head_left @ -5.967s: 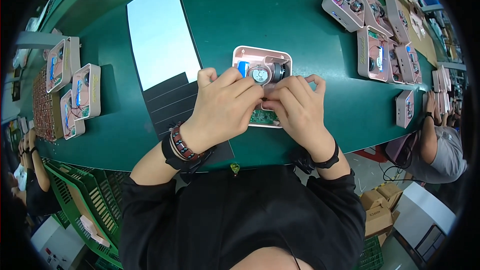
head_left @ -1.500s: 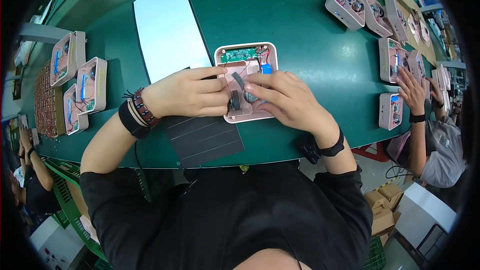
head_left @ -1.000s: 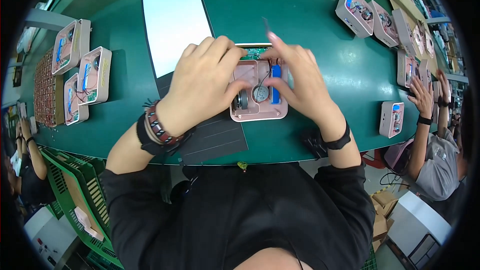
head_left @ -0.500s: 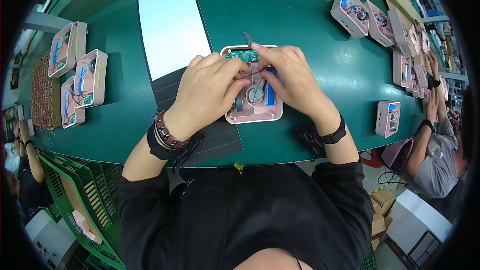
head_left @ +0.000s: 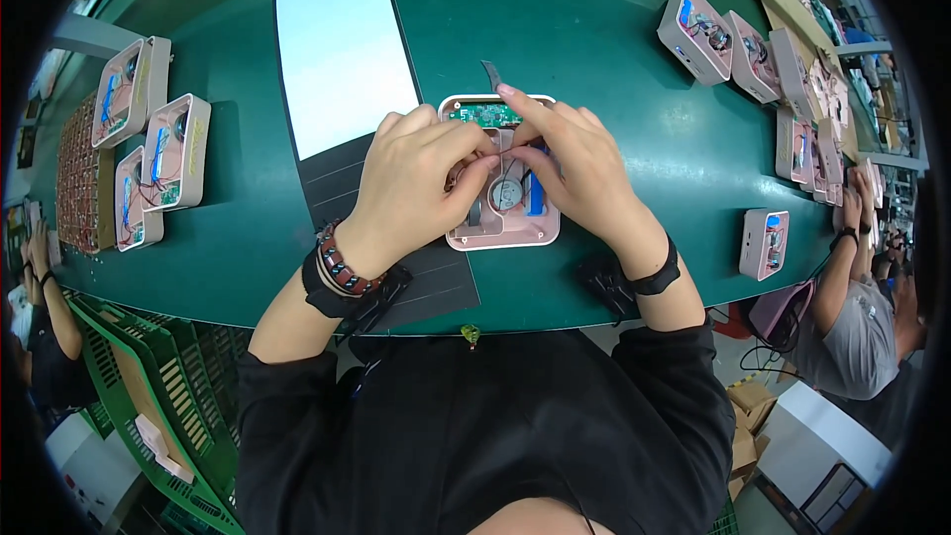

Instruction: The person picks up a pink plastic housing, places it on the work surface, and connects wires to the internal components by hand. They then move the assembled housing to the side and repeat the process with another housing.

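A pink open case [head_left: 505,241] with rounded corners lies in front of me. Inside it are a green circuit board [head_left: 485,114], a round silver-grey part [head_left: 507,196] and a blue block [head_left: 536,198]. My left hand [head_left: 416,173] is closed in a pinch on thin wires [head_left: 505,152] above the case's middle. My right hand [head_left: 584,159] pinches the same wires from the other side, its thumb meeting the left fingertips. A short dark strip [head_left: 490,75] sticks up at my right index fingertip, beyond the case's far rim. My fingers partly hide the inside.
A white sheet [head_left: 342,50] on a black mat [head_left: 426,287] lies to the left. Similar pink cases stand at the left [head_left: 178,154] and right [head_left: 693,35]. Green crates [head_left: 178,386] are below the table's left edge. Co-workers' hands [head_left: 860,203] show at both sides.
My fingertips have drawn closer together on the wires, the left hand shifting slightly right. At the far right, a co-worker's hands have moved nearer to each other.
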The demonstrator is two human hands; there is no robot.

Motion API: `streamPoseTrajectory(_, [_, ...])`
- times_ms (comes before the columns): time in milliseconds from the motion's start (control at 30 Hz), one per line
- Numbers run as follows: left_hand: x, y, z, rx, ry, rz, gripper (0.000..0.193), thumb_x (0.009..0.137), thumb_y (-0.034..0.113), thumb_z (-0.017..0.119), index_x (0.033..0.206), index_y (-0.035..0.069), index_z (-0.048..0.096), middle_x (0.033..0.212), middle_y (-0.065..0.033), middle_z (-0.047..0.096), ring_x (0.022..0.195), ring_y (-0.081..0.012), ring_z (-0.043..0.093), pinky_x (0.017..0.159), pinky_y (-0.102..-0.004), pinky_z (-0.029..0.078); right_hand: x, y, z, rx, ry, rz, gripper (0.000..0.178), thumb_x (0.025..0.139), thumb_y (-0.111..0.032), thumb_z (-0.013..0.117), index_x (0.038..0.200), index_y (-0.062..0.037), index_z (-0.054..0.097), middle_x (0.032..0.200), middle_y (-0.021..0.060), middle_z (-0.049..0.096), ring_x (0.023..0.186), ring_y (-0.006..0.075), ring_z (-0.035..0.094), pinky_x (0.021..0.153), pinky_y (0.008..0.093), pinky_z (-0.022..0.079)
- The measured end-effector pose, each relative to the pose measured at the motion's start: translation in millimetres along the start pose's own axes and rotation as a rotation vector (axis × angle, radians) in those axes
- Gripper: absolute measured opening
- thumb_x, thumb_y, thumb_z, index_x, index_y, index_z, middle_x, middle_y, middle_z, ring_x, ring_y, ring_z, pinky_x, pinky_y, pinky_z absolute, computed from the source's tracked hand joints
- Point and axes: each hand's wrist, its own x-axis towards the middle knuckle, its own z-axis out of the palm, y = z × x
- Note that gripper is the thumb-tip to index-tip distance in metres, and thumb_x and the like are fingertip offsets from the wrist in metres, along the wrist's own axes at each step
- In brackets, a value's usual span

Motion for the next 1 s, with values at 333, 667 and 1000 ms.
streamPoseTrajectory(333, [-1.9, -1.2, 11.5, 0.062, 0.151, -0.003, 0.008, 0.075, 0.013, 0.068, 0.075, 0.012, 0.061, 0.064, 0.0039, 0.059, 0.067, -0.0171, 0.05, 0.064, -0.0324, 0.034, 3.7, -5.7, -13.0, 0.076, -0.037, -0.121, 0.064, 0.074, 0.007, 0.068, 0.133, -0.0087, 0.049, 0.096, 0.0084, 0.061, 0.073, 0.0195, 0.06, 0.062, 0.0291, 0.047])
streamPoseTrajectory(667, [-3.2, -4.0, 12.6, -0.043, 0.155, 0.01, 0.007, 0.075, 0.01, 0.07, 0.078, 0.01, 0.063, 0.061, 0.0023, 0.056, 0.062, -0.0157, 0.048, 0.064, -0.0306, 0.034, 1.4, -3.4, -5.6, 0.23, 0.059, 0.189, 0.029, 0.076, 0.008, 0.065, 0.101, -0.004, 0.056, 0.099, 0.0096, 0.056, 0.064, 0.0176, 0.062, 0.056, 0.0293, 0.05])
streamPoseTrajectory(1000, [-3.6, -1.7, 10.5, -0.021, 0.143, 0.006, 0.005, 0.076, 0.012, 0.068, 0.078, 0.012, 0.063, 0.063, 0.0042, 0.057, 0.066, -0.016, 0.049, 0.067, -0.0318, 0.033, 13.2, -9.0, -3.7, -0.065, -0.135, 0.175, 0.016, 0.077, -0.001, 0.065, 0.087, -0.0057, 0.053, 0.099, 0.0046, 0.057, 0.067, 0.0227, 0.06, 0.049, 0.0335, 0.046])
